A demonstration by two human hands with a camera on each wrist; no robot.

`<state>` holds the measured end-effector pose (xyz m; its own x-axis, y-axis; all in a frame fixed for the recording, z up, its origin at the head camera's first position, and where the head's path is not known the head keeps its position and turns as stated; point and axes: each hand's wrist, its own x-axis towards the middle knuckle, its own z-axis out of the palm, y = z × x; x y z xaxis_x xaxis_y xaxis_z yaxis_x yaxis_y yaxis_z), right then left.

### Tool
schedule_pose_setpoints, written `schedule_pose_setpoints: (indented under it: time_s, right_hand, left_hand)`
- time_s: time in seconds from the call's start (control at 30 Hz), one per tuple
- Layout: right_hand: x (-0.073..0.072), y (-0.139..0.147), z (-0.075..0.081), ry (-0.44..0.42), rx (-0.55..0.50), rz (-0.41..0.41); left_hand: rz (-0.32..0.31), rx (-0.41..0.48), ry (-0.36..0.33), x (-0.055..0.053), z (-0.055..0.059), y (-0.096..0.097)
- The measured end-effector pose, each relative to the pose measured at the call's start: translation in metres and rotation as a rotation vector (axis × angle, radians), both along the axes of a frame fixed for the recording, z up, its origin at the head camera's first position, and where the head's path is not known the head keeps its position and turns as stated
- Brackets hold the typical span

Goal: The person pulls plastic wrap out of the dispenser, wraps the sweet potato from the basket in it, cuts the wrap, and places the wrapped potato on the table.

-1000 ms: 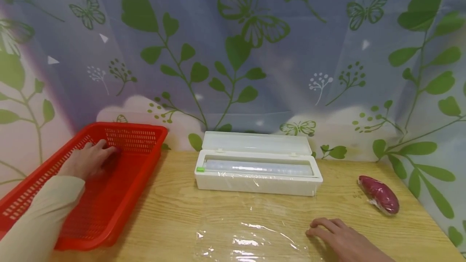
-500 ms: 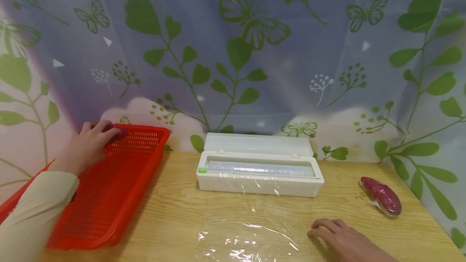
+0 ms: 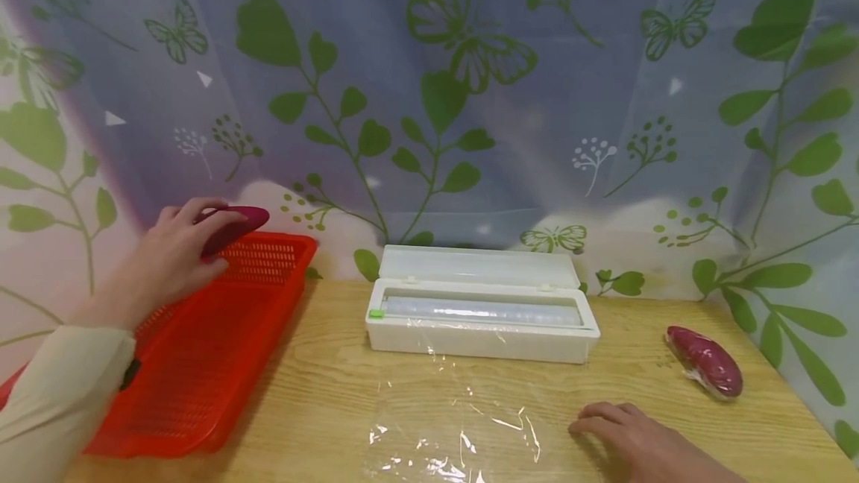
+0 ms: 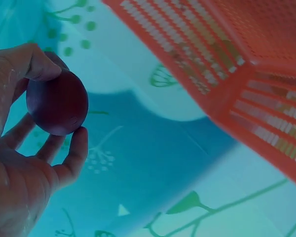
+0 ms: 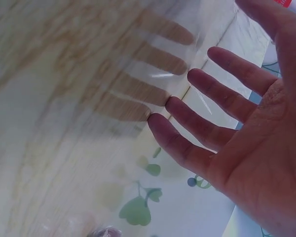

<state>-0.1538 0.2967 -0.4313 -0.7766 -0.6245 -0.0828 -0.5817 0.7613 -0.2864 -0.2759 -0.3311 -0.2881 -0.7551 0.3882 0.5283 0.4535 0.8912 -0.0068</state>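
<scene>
My left hand (image 3: 164, 259) grips a purple sweet potato (image 3: 238, 226), smooth and tapered, above the far left rim of the red basket (image 3: 221, 408). In the left wrist view, the thumb and fingers curl round the sweet potato (image 4: 59, 103), whose rounded end faces the camera. My right hand (image 3: 640, 442) rests at the front of the table by the right edge of a clear sheet of cling film (image 3: 456, 416). Its fingertips (image 5: 160, 123) touch the surface, fingers nearly straight. The film runs from a roll (image 3: 479, 310) in an open white dispenser box (image 3: 476, 341).
A second purple sweet potato (image 3: 705, 362), wrapped in film, lies on the wooden table (image 3: 322, 379) at the right. The dispenser's lid (image 3: 479, 265) stands raised against the patterned curtain (image 3: 523, 133) behind. A green slider (image 3: 376, 313) sits at the box's left end.
My left hand has risen from inside the basket, bringing the sweet potato up and slightly right over the rim. My right hand stays in place beside the film.
</scene>
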Motion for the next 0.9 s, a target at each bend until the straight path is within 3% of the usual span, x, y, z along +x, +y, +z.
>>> schedule_pose_setpoints:
  time_s: [0.17,0.3,0.47,0.6,0.9]
  right_hand:
    - [0.000,0.001,0.003,-0.086,-0.017,-0.053]
    - [0.000,0.002,0.003,-0.125,-0.035,-0.066]
    - [-0.002,0.004,0.002,-0.109,-0.063,-0.044]
    - [-0.003,0.006,0.001,-0.086,-0.086,-0.010]
    - [-0.006,0.009,0.001,-0.152,-0.109,-0.024]
  left_hand:
    - [-0.039,0.094,-0.007,0.010,0.010,0.022]
    - [-0.100,0.119,0.011,0.020,0.018,0.042]
    - [-0.230,0.122,0.077,0.030,0.023,0.067]
    - [-0.287,0.121,0.079,0.038,0.025,0.082]
    - [-0.285,0.113,0.028,0.056,0.025,0.107]
